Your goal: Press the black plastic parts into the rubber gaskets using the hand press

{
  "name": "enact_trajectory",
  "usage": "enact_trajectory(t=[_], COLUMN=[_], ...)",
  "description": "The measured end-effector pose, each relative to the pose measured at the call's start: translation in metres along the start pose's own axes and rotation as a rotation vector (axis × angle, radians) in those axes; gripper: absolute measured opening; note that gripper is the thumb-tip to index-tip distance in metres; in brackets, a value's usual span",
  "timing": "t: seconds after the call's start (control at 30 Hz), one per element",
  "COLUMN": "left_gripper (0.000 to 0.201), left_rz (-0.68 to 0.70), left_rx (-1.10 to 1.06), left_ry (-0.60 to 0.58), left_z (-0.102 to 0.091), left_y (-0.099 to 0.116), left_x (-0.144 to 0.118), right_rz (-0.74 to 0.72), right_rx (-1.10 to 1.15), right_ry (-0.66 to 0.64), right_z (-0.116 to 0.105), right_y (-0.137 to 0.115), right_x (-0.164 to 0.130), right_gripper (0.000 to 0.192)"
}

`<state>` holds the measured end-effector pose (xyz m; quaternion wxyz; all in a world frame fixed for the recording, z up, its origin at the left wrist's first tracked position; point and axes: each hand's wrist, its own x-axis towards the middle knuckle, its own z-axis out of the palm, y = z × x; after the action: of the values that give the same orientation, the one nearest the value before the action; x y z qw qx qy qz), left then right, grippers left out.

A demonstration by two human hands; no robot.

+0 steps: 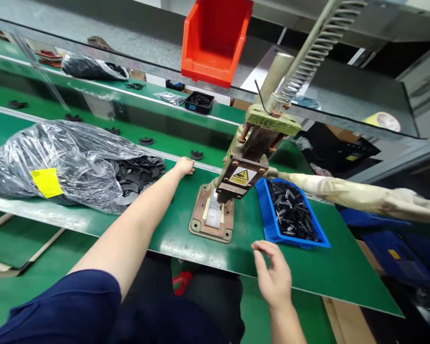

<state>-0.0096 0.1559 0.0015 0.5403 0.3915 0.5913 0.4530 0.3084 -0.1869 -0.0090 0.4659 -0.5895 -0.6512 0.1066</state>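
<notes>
My left hand reaches to the metal edge of the conveyor belt, its fingers drawn together; anything in them is hidden. Just beyond its fingertips, a black curved part lies on the green belt. Over the bench's front edge is my right hand, thumb and fingers apart, holding nothing. Between the hands stands a hand press with a yellow warning label. Its base plate carries a pale fixture under the ram. A blue bin of small black parts sits beyond my right hand.
A large clear plastic bag of black curved parts lies left, with a yellow label. More such parts are spaced along the belt. The press lever extends right. An orange bin and a shelf overhang the belt.
</notes>
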Motion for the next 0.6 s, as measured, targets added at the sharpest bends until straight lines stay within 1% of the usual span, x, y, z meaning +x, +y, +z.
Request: enact_trajectory(t=[0.03, 0.1, 0.17, 0.2, 0.23, 0.27, 0.3, 0.37, 0.43, 0.5, 0.6], left_gripper=[0.008, 0.01, 0.016, 0.019, 0.022, 0.022, 0.022, 0.023, 0.024, 0.025, 0.026], left_rz=[0.029, 0.148, 0.443, 0.563, 0.66, 0.73, 0.777, 0.801, 0.79, 0.789, 0.799], left_rx=[0.044, 0.198, 0.534, 0.665, 0.759, 0.82, 0.863, 0.939, 0.983, 0.992, 0.986], left_ry=[0.007, 0.005, -0.059, -0.085, -0.104, -0.135, -0.157, -0.144, -0.12, -0.104, -0.092], left_z=[-0.003, -0.014, -0.029, -0.038, -0.047, -0.056, -0.064, -0.079, -0.089, -0.093, -0.091], left_y=[-0.007, -0.026, -0.049, -0.061, -0.073, -0.084, -0.095, -0.113, -0.124, -0.129, -0.131], left_x=[-0.009, -0.038, -0.078, -0.1, -0.121, -0.142, -0.16, -0.186, -0.197, -0.196, -0.185], right_rz=[0.017, 0.056, 0.091, 0.122, 0.147, 0.172, 0.208, 0.278, 0.31, 0.321, 0.353], right_rx=[-0.048, -0.162, -0.289, -0.372, -0.471, -0.561, -0.638, -0.719, -0.734, -0.736, -0.757], right_ry=[0.031, 0.097, 0.132, 0.127, 0.083, 0.011, -0.075, -0.256, -0.365, -0.385, -0.359], right_z=[-0.014, -0.043, -0.071, -0.083, -0.092, -0.098, -0.102, -0.101, -0.095, -0.087, -0.077], right_y=[0.008, 0.028, 0.052, 0.065, 0.078, 0.09, 0.101, 0.119, 0.13, 0.134, 0.13], right_x=[0.004, 0.02, 0.044, 0.058, 0.072, 0.087, 0.1, 0.121, 0.136, 0.144, 0.151], right_gripper=[0.018, 0.021, 0.03, 0.036, 0.042, 0.048, 0.054, 0.068, 0.074, 0.068, 0.052])
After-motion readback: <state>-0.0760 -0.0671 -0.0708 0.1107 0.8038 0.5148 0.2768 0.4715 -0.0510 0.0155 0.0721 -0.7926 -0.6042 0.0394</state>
